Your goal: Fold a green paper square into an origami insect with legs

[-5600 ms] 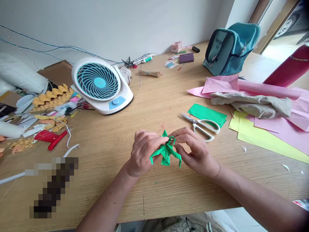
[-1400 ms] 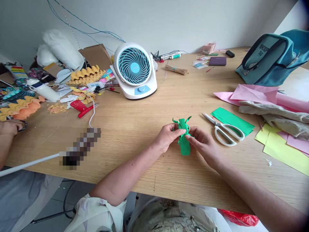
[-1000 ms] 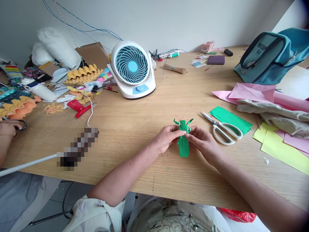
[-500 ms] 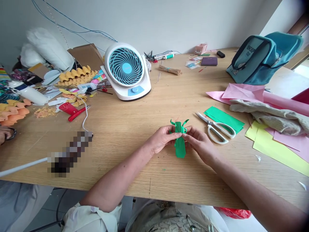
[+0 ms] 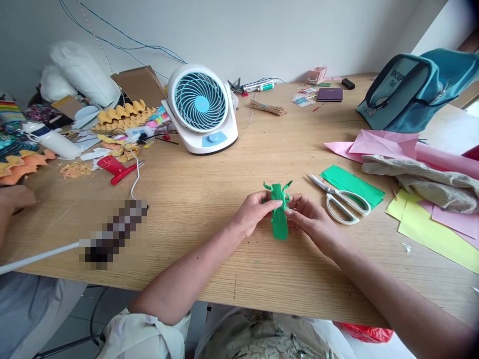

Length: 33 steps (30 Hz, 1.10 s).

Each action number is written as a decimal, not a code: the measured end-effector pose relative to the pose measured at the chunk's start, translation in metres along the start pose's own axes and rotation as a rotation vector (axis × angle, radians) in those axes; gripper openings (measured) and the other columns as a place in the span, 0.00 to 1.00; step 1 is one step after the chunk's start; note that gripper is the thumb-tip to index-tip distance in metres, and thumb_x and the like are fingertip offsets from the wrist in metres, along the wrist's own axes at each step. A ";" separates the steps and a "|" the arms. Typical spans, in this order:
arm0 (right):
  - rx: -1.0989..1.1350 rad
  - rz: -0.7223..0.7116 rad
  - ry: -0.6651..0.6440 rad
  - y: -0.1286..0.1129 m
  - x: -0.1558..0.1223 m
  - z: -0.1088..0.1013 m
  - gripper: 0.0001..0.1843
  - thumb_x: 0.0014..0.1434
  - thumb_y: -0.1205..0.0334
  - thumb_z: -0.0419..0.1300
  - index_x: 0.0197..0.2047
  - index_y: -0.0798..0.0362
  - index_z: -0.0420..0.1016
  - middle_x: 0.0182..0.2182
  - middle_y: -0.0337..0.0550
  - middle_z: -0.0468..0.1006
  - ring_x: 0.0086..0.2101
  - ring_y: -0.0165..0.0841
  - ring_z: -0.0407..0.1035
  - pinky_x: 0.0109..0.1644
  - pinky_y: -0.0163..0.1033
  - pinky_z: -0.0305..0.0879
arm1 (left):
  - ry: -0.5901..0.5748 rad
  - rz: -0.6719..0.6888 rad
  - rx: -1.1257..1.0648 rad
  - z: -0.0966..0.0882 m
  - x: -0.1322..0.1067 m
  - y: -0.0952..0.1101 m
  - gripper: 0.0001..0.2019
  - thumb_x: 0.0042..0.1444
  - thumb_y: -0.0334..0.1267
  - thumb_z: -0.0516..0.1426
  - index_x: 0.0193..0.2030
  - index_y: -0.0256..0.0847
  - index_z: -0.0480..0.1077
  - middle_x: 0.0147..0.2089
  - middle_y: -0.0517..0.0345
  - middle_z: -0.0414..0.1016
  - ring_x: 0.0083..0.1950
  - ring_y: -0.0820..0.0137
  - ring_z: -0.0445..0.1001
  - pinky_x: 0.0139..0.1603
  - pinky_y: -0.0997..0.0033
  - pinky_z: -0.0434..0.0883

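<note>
A folded green paper figure [image 5: 279, 227], long and narrow with thin curled strips at its far end, is held just over the table. My left hand [image 5: 252, 212] pinches it from the left, thumb on top. From the right, my right hand [image 5: 309, 217] grips its edge between thumb and fingers; the fingertips behind the paper are partly hidden. White-handled scissors [image 5: 339, 199] lie to the right of my right hand, their blades pointing away to the left. Green paper strips [image 5: 354, 185] lie partly beneath them.
A white fan [image 5: 202, 112] stands at the back. Clutter, a white bottle [image 5: 52, 139] and a red clip [image 5: 116, 168] lie left. A co-worker's hand [image 5: 17, 202] rests at the left edge. Yellow paper [image 5: 430, 234], a glove [image 5: 430, 182] and a teal backpack [image 5: 396, 94] are right.
My right thumb has slid from the paper's middle toward its right edge. The co-worker's hand has come further into view at the left. The view has shifted slightly.
</note>
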State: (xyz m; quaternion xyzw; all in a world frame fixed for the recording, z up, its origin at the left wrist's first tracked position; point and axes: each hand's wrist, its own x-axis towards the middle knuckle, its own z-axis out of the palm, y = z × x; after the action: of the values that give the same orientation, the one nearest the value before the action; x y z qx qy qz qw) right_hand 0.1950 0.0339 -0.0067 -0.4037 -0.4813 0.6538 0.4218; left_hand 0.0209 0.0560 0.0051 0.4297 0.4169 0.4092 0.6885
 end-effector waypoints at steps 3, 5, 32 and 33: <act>-0.022 -0.011 0.051 -0.002 0.002 0.001 0.24 0.50 0.46 0.72 0.42 0.49 0.70 0.31 0.38 0.75 0.29 0.30 0.69 0.34 0.38 0.70 | 0.038 0.009 0.015 -0.001 0.000 0.003 0.14 0.46 0.41 0.67 0.38 0.35 0.76 0.36 0.57 0.76 0.35 0.74 0.72 0.39 0.71 0.68; -0.038 -0.019 0.077 -0.002 0.003 0.001 0.23 0.49 0.46 0.72 0.40 0.50 0.71 0.30 0.39 0.76 0.29 0.30 0.70 0.34 0.38 0.70 | 0.039 -0.002 0.017 -0.002 0.001 0.004 0.15 0.46 0.40 0.67 0.38 0.35 0.76 0.35 0.57 0.76 0.34 0.74 0.72 0.39 0.71 0.68; -0.388 -0.246 0.063 0.008 0.000 -0.012 0.16 0.57 0.49 0.67 0.44 0.47 0.73 0.38 0.45 0.78 0.38 0.38 0.73 0.40 0.43 0.72 | -0.056 -0.097 -0.116 -0.005 0.006 -0.006 0.19 0.43 0.42 0.70 0.39 0.34 0.76 0.36 0.55 0.77 0.35 0.74 0.72 0.38 0.71 0.67; -0.308 -0.211 0.041 0.008 0.001 -0.011 0.18 0.56 0.48 0.68 0.45 0.47 0.72 0.38 0.44 0.78 0.37 0.37 0.73 0.39 0.42 0.72 | -0.048 -0.085 -0.112 -0.004 0.005 -0.007 0.19 0.43 0.43 0.70 0.40 0.35 0.76 0.37 0.54 0.78 0.36 0.73 0.72 0.39 0.71 0.67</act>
State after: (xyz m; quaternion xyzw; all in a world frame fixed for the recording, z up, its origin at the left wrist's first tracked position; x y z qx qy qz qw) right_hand 0.2037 0.0366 -0.0174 -0.4239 -0.6068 0.5161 0.4310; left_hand 0.0204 0.0600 -0.0037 0.3821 0.3945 0.3921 0.7380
